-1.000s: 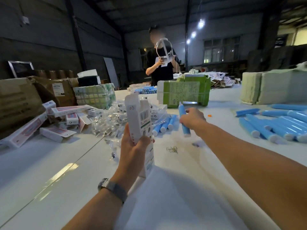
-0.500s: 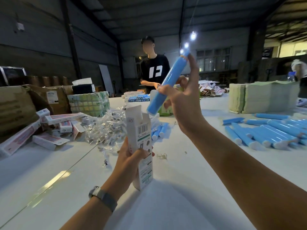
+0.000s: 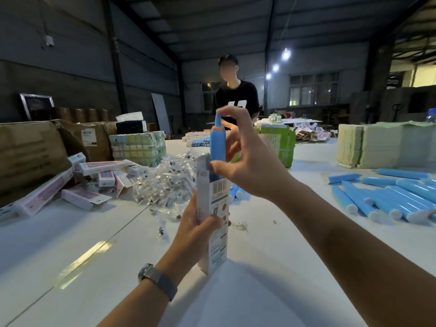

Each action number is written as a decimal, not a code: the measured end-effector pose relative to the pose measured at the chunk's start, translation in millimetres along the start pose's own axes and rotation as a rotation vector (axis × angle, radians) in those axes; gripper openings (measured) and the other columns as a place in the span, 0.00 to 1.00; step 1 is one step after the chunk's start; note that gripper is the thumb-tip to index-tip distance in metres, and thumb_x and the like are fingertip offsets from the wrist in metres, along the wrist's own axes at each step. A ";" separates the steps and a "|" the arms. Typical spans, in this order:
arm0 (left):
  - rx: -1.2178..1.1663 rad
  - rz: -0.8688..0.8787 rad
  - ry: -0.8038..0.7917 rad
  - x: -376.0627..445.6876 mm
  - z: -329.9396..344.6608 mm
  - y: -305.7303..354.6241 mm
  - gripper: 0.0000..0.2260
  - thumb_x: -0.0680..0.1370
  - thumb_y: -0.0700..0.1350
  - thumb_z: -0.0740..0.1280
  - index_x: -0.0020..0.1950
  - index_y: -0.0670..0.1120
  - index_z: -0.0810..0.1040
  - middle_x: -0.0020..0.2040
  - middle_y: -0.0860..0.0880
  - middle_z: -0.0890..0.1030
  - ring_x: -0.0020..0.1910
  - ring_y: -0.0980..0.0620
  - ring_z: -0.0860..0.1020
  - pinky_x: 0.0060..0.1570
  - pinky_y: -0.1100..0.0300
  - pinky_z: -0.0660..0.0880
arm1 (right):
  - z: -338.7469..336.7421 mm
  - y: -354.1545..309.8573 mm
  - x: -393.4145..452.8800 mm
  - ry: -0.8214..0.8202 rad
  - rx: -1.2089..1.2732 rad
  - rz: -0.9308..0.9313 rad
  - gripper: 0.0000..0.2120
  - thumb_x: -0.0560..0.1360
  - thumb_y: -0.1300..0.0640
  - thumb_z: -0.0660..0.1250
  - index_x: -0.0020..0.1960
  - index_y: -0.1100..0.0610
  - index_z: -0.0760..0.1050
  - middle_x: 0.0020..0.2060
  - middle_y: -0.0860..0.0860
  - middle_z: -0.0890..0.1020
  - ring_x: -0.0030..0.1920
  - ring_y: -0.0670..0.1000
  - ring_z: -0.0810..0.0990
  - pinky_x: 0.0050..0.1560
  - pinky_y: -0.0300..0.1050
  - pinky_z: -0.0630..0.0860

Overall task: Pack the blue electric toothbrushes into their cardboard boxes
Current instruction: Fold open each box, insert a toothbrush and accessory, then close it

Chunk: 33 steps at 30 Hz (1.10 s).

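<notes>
And down it comes: the blue toothbrush (image 3: 217, 142), held high and slanted a moment ago, now stands upright at frame centre, its base entering the cardboard box (image 3: 213, 215). The right hand (image 3: 250, 161) pinches it top and bottom; the left hand (image 3: 198, 230) grips the box above the surface (image 3: 70, 244). Insertion looks under way.

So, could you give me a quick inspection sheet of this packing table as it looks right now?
Surface: white table, glossy, with small scraps.
Job's things: blue toothbrush upright, partly down in the open cardboard box; loose toothbrushes piled at right.
Clutter: packed boxes heaped at left; plastic-wrapped parts mid-table; green carton; stacked sheets.
Hands: left hand grips the box; right hand pinches the toothbrush.
Cables: nothing seen.
Surroundings: dim warehouse; another person stands behind the table.
</notes>
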State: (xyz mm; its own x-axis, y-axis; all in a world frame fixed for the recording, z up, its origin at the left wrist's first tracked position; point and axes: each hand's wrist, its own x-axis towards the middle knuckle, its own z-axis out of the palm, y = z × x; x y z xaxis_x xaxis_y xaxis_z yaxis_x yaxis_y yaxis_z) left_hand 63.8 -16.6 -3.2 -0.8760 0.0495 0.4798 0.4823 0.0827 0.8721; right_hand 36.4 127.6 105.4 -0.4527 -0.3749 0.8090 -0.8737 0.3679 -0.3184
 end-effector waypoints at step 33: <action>0.025 -0.006 0.608 21.8 -51.7 -18.9 0.17 0.67 0.47 0.65 0.53 0.61 0.72 0.43 0.58 0.78 0.42 0.55 0.79 0.27 0.70 0.73 | 147.8 98.8 -18.8 -0.584 -0.460 0.533 0.17 0.75 0.62 0.62 0.62 0.50 0.74 0.58 0.54 0.79 0.56 0.56 0.76 0.56 0.51 0.76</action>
State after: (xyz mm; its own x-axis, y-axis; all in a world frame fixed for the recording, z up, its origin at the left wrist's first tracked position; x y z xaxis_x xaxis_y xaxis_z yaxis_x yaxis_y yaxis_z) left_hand 35.4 -68.5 -4.3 -0.7199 -0.5280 0.4505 0.4713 0.1046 0.8758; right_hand -67.8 45.1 -14.3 -0.9035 -0.3827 0.1927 -0.4223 0.8717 -0.2488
